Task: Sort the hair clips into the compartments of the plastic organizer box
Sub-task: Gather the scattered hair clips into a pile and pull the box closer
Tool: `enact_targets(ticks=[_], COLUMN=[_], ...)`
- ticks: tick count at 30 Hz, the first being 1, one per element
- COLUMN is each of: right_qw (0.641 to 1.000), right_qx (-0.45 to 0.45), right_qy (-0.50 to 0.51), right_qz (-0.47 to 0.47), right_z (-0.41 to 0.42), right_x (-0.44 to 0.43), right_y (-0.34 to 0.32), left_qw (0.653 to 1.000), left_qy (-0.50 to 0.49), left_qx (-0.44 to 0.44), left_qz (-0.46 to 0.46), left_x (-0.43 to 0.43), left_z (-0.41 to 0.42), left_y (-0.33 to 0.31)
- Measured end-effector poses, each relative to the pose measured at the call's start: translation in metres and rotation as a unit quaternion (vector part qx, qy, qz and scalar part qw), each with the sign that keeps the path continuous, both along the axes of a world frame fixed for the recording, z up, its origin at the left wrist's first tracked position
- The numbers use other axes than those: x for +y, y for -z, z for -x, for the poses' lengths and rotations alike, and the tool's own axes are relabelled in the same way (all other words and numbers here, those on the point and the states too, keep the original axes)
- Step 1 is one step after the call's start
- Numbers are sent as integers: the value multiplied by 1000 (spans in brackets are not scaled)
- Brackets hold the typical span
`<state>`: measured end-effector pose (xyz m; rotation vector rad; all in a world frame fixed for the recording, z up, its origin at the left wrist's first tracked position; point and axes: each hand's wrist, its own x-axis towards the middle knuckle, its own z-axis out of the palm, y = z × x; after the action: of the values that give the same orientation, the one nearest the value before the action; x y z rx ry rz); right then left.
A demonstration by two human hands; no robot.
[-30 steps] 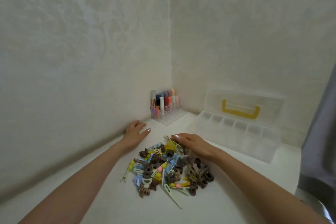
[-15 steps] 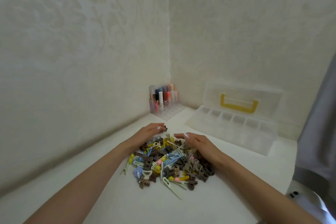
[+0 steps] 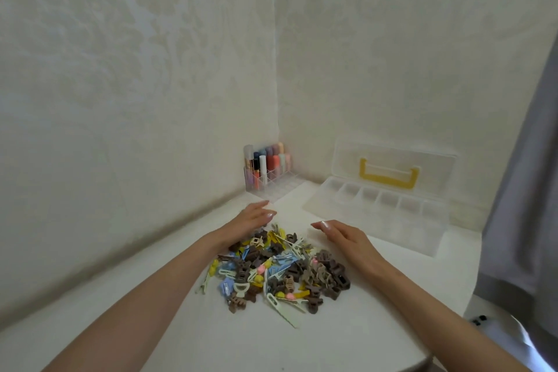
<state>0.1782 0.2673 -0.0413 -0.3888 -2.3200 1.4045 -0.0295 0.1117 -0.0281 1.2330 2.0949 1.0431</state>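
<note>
— Plastic is not in either hand yet. The left hand [image 3: 252,219] is spread flat, fingers straight and close together, over the far left edge of the heap. The right hand [image 3: 341,234] is just as loose, fingers relaxed, at the far right edge. The 2 hands grip nothing; whether they touch the heap I cannot tell.

— And the clips?

— The hair clips [image 3: 277,269] lie in 1 mixed heap on the white table [image 3: 211,341], between the wrists and just nearer than the fingertips. There are brown claws and long pale snap clips, plus yellow, blue and a little pink.

— Which way is the box?

— The organizer box [image 3: 392,235] sits beyond the heap and to the right, its lid propped up behind it with the yellow handle [image 3: 388,174] showing. Its long side runs across the view, left to right. No clip shows in its compartments, so I judge the sorting not begun.

— Which hand carries, then?

— The right, I'd say. Its fingertips are near the box's near-left corner. The left hand is well apart from the box, closer to the cosmetics rack [image 3: 265,172] in the corner.
</note>
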Motion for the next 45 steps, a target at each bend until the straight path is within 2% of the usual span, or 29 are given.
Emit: enact_targets(ticks=[4,9,11,15,19,21,23,24,27,29,32,39,45], right_qw=[991,985,987,994,996,999,998,989,910,864,847,875,909], right_qx=[-61,-92,-84,-28,-13,6,46,78,158,130,43,66,76], right_qy=[-60,-94,-96,-101,-86,-45,38,89,226,274,287,225,137], right_qz=[-102,-112,-93,12,34,29,-20,-86,-311,-403,-445,-424,-385], right_z=[0,3,3,-1,-3,-3,-3,-3,0,1,2,6,15], right_x=[-5,5,5,0,-2,-1,-2,0,15,29,39,31,12], right_y=[-1,11,10,2,0,1,2,3,8,11,14,12,5], left_qw=[997,997,997,996,995,994,994,995,998,996,989,979,978], left_qy=[51,64,69,87,97,104,107,100,54,11,-48,-115,-125], left_qx=[25,15,8,8,0,-3,-5,-7,-11,-27,-42,-51,-45], left_qz=[61,37,28,29,30,29,27,21,-37,-82,-131,-162,-158], left_x=[-15,-29,-32,-37,-41,-43,-45,-45,-45,-45,-47,-51,-52], left_z=[-6,-22,-29,-42,-53,-58,-60,-61,-59,-57,-53,-40,-35], left_y=[-4,-5,-5,-6,-6,-6,-6,-7,-8,-8,-5,2,-1])
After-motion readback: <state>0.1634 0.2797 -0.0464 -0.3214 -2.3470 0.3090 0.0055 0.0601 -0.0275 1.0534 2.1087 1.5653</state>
